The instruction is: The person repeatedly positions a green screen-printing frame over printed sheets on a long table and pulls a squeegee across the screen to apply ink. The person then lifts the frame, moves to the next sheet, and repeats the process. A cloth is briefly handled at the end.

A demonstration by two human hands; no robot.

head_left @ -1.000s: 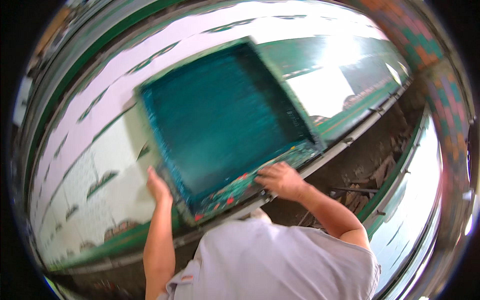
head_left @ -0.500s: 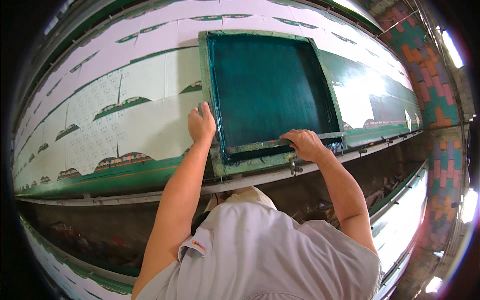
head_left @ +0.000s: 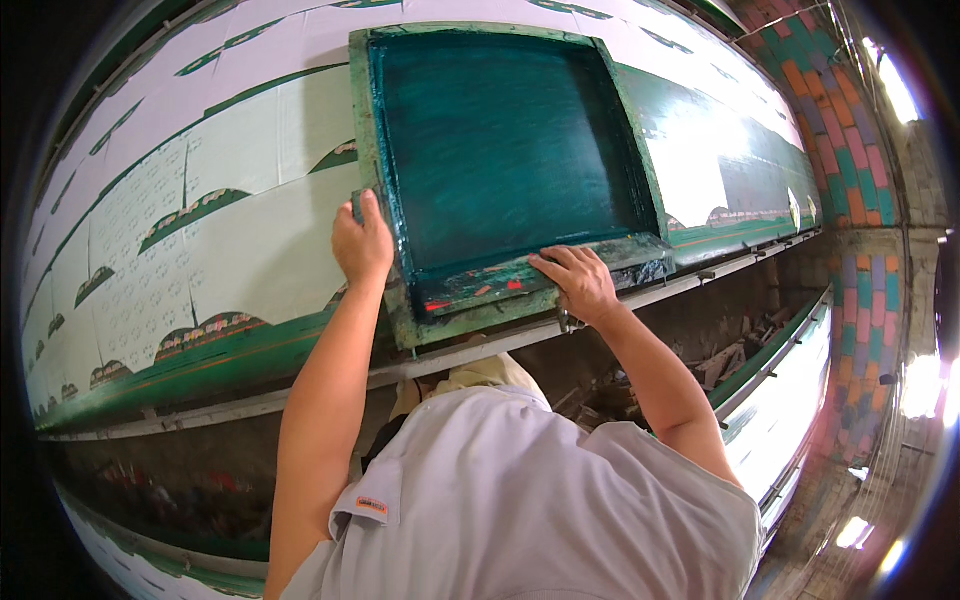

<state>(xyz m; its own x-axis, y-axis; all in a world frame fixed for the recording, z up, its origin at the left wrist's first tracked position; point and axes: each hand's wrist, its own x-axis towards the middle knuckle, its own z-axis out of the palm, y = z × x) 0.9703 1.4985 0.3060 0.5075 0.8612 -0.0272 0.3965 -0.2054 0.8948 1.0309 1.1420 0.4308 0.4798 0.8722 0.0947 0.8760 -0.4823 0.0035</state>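
Observation:
A screen-printing frame (head_left: 368,110) with green-stained bars lies on a long table, its dark teal mesh (head_left: 500,140) facing up. My left hand (head_left: 364,240) is closed around a small grip on the frame's left bar, thumb upward. Along the near end of the mesh lies a wide squeegee (head_left: 480,283), streaked with green ink and red spots. My right hand (head_left: 582,285) holds its upper edge right of the middle, fingers over the top; the thumb is hidden. The squeegee leans so that its broad near face shows.
White cut pieces of material (head_left: 270,240) with faint prints cover the green tabletop (head_left: 240,362) left of the frame and beyond it. A metal rail (head_left: 420,365) edges the near side. Another long table (head_left: 790,390) stands at lower right, and coloured bricks (head_left: 850,150) rise at far right.
The squeegee has tipped over, turning from a narrow edge to its broad, red-spotted face. My right hand tilts with it. The whole view has shifted slightly; my left hand keeps its hold.

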